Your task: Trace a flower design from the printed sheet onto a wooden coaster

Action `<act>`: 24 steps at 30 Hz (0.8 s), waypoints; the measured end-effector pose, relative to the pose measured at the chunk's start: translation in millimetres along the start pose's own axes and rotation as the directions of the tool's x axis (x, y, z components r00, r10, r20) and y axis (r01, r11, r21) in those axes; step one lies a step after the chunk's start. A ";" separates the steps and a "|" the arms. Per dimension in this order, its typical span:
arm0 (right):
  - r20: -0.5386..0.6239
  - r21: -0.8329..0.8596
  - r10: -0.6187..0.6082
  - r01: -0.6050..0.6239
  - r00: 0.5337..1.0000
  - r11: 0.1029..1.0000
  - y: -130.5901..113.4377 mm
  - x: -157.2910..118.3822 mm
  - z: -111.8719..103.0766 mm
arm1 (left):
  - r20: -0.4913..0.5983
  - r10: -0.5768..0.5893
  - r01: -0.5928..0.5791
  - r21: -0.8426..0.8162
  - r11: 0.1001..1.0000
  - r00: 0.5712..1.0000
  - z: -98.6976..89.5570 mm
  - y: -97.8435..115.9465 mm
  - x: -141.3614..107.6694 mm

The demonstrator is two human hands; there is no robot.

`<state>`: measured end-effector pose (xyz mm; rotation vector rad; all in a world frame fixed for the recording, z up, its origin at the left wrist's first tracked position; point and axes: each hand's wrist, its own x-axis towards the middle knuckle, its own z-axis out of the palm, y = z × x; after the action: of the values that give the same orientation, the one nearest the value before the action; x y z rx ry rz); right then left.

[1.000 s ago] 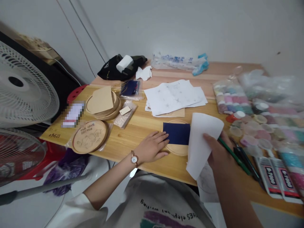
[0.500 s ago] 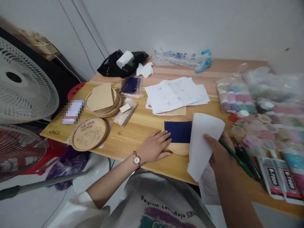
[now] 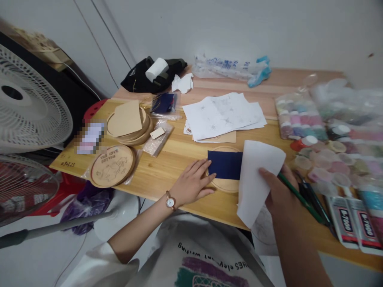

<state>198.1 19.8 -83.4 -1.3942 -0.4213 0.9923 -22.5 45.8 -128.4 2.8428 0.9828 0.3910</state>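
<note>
A dark blue sheet [image 3: 225,164] lies across a round wooden disc [image 3: 226,185] at the front of the table. My left hand [image 3: 196,182] rests flat with fingers stretched out, its fingertips touching the left edge of the sheet and disc. To the right, my right hand [image 3: 279,191] pinches a white sheet of paper [image 3: 259,177], curled up and covering the blue sheet's right end. A green pencil [image 3: 302,199] runs along the fingers of that hand; whether they grip it I cannot tell. Under the curled paper, a drawing hangs past the table edge.
White drawings [image 3: 223,117] lie behind the disc. Further left are stacked wooden discs [image 3: 146,129], a disc with a line drawing [image 3: 112,167] and a phone [image 3: 90,137]. Small jars [image 3: 329,159] and glue tubes [image 3: 344,223] crowd the right side. A fan [image 3: 30,95] stands left.
The view has shifted slightly. My right hand still holds the curled paper, and my left hand stays at the blue sheet's left edge, with little movement of either.
</note>
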 end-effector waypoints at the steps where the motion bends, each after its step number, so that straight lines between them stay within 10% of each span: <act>1: -0.006 -0.001 -0.001 0.001 1.000 1.000 -1.3 0.1 -0.8 | -0.003 -0.005 0.005 -0.004 1.000 1.000 -1.1 0.0 -0.6; 24: -0.087 0.005 0.013 -0.013 0.996 1.000 -21.5 -0.2 -18.4 | 0.053 0.057 -0.057 -0.008 0.998 0.997 -12.0 -14.3 -0.4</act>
<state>219.2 10.8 -66.7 -1.4329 -0.3453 0.9386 -34.7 57.0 -119.6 2.8643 0.8910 0.3217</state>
